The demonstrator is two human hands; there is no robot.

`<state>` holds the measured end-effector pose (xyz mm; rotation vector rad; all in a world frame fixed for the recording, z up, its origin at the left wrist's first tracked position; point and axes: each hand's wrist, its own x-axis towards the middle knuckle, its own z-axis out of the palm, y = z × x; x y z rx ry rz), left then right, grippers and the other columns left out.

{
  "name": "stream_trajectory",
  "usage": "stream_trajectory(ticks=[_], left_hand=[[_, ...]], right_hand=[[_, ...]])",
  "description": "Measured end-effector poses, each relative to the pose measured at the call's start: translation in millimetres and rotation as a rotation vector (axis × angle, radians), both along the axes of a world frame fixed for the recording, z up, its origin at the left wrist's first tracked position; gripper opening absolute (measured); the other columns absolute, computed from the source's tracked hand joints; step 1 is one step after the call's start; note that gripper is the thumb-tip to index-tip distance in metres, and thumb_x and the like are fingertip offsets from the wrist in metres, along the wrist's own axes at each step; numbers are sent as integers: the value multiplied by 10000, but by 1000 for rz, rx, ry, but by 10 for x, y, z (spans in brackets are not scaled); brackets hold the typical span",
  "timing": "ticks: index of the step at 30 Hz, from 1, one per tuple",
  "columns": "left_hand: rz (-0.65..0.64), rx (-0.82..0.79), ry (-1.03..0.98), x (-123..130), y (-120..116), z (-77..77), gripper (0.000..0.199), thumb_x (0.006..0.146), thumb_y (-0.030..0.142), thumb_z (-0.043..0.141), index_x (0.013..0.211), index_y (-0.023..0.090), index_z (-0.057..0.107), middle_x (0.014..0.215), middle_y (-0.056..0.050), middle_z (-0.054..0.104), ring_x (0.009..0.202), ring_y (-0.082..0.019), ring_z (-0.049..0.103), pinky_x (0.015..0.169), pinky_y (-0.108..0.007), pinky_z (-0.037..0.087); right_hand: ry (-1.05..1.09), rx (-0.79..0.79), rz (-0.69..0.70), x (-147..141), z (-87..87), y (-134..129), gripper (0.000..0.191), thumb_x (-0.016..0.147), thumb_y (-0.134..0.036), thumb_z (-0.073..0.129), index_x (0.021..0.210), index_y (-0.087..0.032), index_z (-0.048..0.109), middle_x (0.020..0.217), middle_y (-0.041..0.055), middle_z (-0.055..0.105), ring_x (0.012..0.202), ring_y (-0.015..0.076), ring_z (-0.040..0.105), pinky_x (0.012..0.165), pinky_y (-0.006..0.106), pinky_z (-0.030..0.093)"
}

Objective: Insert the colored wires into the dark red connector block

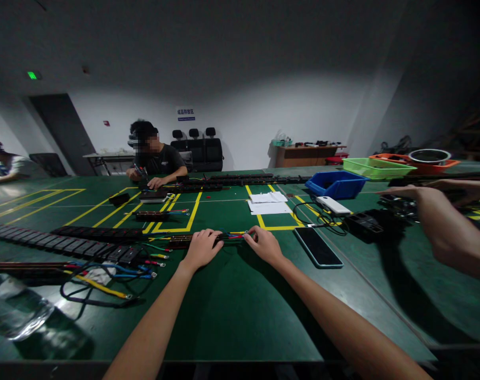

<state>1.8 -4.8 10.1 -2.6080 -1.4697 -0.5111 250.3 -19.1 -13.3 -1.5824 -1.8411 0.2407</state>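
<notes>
On the green table [224, 295] a short dark bar assembly [179, 240] lies crosswise before me, with coloured wires [235, 237] coming out of its right end. My left hand [203, 247] rests over the bar's right part, its fingers closed round it. My right hand [263, 244] pinches the wire ends between thumb and fingers. A phone [318, 247] lies flat just right of my right hand. Left of my left hand are more wires with ring terminals [156, 256], beside a long segmented black strip [57, 240].
A clear plastic bottle [21, 311] lies at the near left. White papers [268, 203], a blue bin [335, 184], a green tray [376, 168] and a black adapter [362, 226] are farther back. Another person's arms [441, 221] reach in from the right; a person [160, 158] sits opposite.
</notes>
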Motion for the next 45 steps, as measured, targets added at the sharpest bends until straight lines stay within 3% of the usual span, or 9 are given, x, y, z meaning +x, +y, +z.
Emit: stream_trajectory(ticks=[4, 6, 11, 20, 29, 35, 37, 41, 45], left_hand=[[-2, -5, -3, 0, 2, -5, 410, 999, 478, 417, 1286, 259, 611, 1216, -85, 643, 1120, -256, 576, 956, -405, 412], [3, -3, -2, 0, 6, -12, 410, 997, 481, 421, 1288, 263, 610, 1217, -85, 641, 1117, -255, 576, 952, -401, 410], [1, 6, 0, -2, 13, -21, 410, 997, 480, 422, 1287, 261, 610, 1223, -88, 638, 1118, -256, 572, 959, -401, 402], [-4, 14, -3, -2, 13, -25, 388, 989, 467, 444, 1269, 263, 620, 1217, -81, 642, 1126, -252, 572, 981, -402, 397], [-8, 14, -7, -4, 12, -24, 383, 992, 467, 440, 1268, 271, 619, 1218, -76, 643, 1126, -252, 574, 978, -401, 396], [0, 4, -7, 7, -1, -11, 393, 993, 472, 436, 1272, 265, 618, 1217, -80, 645, 1126, -256, 574, 964, -403, 399], [3, 0, -7, 10, -5, -7, 394, 993, 471, 434, 1275, 265, 616, 1220, -79, 645, 1125, -256, 574, 961, -406, 401], [-16, -3, -17, 11, -9, 0, 379, 997, 455, 434, 1271, 265, 615, 1227, -72, 644, 1137, -250, 570, 964, -408, 399], [-19, 3, -10, 6, -1, -8, 379, 994, 459, 443, 1272, 268, 616, 1223, -73, 643, 1132, -253, 574, 959, -404, 401]], right_hand=[[-9, -8, 20, 4, -21, -1, 419, 900, -457, 575, 1249, -225, 576, 901, 21, 685, 786, 174, 625, 609, 259, 347], [-40, -3, 49, 7, -33, -1, 476, 886, -453, 594, 1302, -226, 554, 975, 35, 687, 838, 178, 633, 642, 262, 369], [-116, -5, 69, 12, -28, -3, 314, 924, -478, 555, 1047, -219, 684, 958, 48, 693, 828, 172, 620, 654, 263, 360], [-137, -86, 55, 6, 8, 10, 448, 972, -552, 481, 759, -213, 683, 703, 31, 665, 641, 148, 570, 545, 261, 236], [-96, -44, 68, 6, 8, -18, 391, 969, -540, 486, 837, -229, 683, 731, 18, 672, 645, 146, 572, 556, 256, 255], [-40, -19, 76, 11, -19, -7, 343, 922, -481, 566, 1158, -235, 602, 906, 18, 689, 749, 157, 606, 595, 248, 317], [-51, -10, 83, 15, -26, -2, 324, 918, -477, 570, 1125, -230, 606, 929, 21, 687, 760, 157, 601, 601, 250, 318], [-97, -31, 82, 19, -36, 20, 332, 961, -507, 504, 882, -217, 644, 836, 25, 678, 727, 154, 583, 589, 256, 288], [-118, -81, 80, 16, -31, 29, 388, 983, -523, 462, 837, -221, 656, 801, 28, 681, 700, 153, 583, 567, 261, 256]])
